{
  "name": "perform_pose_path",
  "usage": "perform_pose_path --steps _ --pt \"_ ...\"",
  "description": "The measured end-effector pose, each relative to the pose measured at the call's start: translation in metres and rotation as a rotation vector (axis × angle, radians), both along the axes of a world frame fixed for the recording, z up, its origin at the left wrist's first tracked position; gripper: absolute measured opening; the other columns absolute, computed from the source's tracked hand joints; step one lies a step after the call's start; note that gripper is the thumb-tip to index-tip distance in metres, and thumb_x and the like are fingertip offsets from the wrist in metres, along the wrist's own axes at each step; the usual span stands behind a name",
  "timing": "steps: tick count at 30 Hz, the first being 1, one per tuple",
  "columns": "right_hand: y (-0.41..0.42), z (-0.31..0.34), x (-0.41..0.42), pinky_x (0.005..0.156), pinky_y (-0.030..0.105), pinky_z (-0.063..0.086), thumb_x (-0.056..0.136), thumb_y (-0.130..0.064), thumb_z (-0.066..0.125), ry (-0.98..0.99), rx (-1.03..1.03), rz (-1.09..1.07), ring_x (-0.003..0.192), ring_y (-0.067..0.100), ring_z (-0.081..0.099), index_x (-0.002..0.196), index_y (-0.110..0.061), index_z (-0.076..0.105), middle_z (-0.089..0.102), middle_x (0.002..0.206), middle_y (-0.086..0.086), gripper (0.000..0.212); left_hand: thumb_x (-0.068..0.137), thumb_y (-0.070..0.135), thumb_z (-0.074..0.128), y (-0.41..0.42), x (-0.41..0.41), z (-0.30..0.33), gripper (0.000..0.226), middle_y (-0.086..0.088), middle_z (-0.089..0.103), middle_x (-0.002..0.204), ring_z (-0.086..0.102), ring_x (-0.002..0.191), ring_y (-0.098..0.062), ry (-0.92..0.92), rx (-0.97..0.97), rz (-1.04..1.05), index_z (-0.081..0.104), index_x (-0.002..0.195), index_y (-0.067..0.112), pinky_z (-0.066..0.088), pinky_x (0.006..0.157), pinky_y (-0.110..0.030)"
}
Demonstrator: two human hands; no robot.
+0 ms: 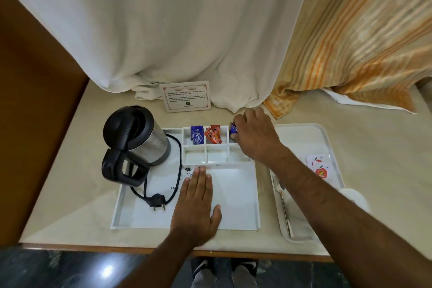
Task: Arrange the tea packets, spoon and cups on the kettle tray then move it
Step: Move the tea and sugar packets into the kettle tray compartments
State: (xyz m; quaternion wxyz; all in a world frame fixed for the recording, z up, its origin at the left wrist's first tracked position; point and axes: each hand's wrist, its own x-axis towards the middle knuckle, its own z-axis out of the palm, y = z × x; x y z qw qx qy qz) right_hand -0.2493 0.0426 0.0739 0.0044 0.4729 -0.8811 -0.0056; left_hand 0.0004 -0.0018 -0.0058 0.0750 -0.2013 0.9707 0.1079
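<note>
The white kettle tray (233, 206) lies on the cream counter, with a steel and black kettle (138, 140) at its left and the cord's plug (157, 201) beside it. In its back compartments sit blue packets (197, 134) and red packets (213, 134). My right hand (254, 135) is shut on a blue packet (233, 130) over the back right compartment. My left hand (196, 203) rests flat and open on the tray's floor. A spoon (282, 203) and white packets with a red apple print (320, 166) lie on a second white tray (325, 133) at the right.
A printed card (185, 96) stands behind the kettle tray, in front of white and orange striped curtains. A white cup-like object (355, 196) shows past my right forearm. A wooden panel borders the counter on the left. Dark crumbs (188, 169) lie on the tray.
</note>
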Motion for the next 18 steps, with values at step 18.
perform_pose_path --steps 18 --pt "0.097 0.010 -0.053 0.085 0.034 0.045 0.080 -0.023 0.064 -0.446 0.386 -0.053 0.105 0.020 0.054 0.101 -0.026 0.067 0.060 0.107 -0.003 0.021 0.092 0.051 0.034 0.000 0.002 -0.003 0.082 -0.017 0.002 0.163 -0.006 0.150 -0.029 0.058 -0.002 -0.014 0.007 0.154 0.005 0.006 0.118 -0.046"
